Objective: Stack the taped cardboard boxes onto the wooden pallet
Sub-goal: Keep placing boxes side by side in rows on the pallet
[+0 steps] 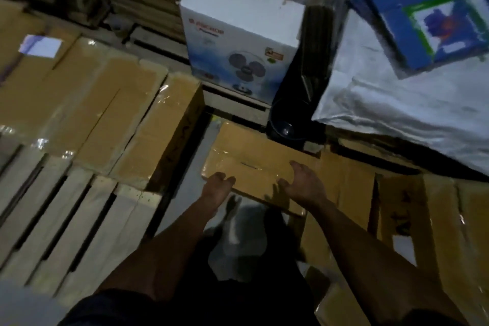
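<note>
You are reaching both hands, left hand (215, 189) and right hand (304, 184), fingers spread wide, onto the near edge of the box (254, 164) lying right of the pallet (79, 219), probably needing a firm two-sided grip before lifting it left.

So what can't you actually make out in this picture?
Head view only:
- Grip: left hand and right hand reach the brown box; blur hides whether the fingers have closed.
- Red brand text on the white fan box: too blurred to read.
- Wooden pallet: cut off by the left edge, partly covered by taped boxes.
</note>
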The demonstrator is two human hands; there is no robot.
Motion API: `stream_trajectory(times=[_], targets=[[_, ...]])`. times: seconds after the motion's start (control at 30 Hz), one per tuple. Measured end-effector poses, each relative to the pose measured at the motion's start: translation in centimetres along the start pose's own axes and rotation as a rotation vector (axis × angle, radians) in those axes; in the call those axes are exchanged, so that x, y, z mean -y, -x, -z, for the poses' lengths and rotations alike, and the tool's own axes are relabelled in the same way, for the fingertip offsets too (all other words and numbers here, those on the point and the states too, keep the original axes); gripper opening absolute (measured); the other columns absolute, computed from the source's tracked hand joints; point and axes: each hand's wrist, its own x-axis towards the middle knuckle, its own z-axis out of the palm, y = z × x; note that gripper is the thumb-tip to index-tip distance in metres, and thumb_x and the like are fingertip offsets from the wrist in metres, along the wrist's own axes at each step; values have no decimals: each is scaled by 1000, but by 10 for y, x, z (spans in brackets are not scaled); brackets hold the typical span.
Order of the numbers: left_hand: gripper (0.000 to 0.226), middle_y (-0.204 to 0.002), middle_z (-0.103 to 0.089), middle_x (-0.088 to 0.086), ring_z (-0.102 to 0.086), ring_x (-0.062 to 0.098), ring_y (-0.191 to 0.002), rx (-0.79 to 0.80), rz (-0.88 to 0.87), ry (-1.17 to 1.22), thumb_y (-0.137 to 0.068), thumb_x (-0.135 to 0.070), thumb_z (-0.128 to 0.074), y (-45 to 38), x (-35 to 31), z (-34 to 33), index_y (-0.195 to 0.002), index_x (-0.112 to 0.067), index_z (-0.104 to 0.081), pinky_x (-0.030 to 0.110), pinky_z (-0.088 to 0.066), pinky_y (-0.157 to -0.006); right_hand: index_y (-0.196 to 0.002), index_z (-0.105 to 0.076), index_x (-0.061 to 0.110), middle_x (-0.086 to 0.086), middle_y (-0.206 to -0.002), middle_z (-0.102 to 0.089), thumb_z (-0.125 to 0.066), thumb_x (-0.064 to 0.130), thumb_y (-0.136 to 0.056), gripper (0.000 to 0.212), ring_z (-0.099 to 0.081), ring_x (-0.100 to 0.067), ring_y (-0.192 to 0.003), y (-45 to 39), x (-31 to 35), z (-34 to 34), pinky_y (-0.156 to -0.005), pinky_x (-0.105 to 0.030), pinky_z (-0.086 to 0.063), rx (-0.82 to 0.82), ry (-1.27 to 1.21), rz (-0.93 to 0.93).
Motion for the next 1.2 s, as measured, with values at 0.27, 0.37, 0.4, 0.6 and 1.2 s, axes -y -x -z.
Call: stream_trajectory(times=[0.27,0.37,0.4,0.6,1.2], targets=[[52,-127,-51,9,-49,28,-112,-288,419,637,-98,-36,-56,-116,10,-95,-138,-4,-46,36,-41,-99,-156,-24,20,-10,-155,-37,-65,57,-87,88,-37,-32,-140,-195,-69,-33,-108,-45,-37,196,68,145],[69,-148,-42,11,-42,31,-131,-338,494,747,-94,-46,-60,-176,36,-134,-147,-9,-37,44,-36,-110,-157,-20,24,-7,-158,-31,-60,72,-80,99,-31,-34,-144,-273,-96,-69,-114,-47,-33,271,89,188],[72,-151,-38,10,-40,32,-134,-356,510,793,-92,-48,-60,-196,47,-145,-148,-11,-35,45,-35,-111,-157,-20,25,-8,-158,-30,-60,75,-77,102,-31,-34,-145,-296,-102,-81,-114,-48,-33,284,76,204],[87,-160,-22,7,-28,33,-143,-424,553,958,-87,-56,-63,-297,102,-189,-154,-16,-24,48,-32,-111,-156,-21,16,-15,-157,-30,-59,90,-54,132,-32,-34,-143,-418,-88,-141,-114,-46,-30,315,38,251],[98,-157,-32,0,-25,34,-145,-399,499,1425,-70,-64,-70,-366,134,-228,-152,-26,-32,68,-4,-111,-140,-36,31,-10,-134,-53,-78,66,-66,92,-49,-37,-124,-476,-83,-197,-95,-44,-41,246,61,338]])
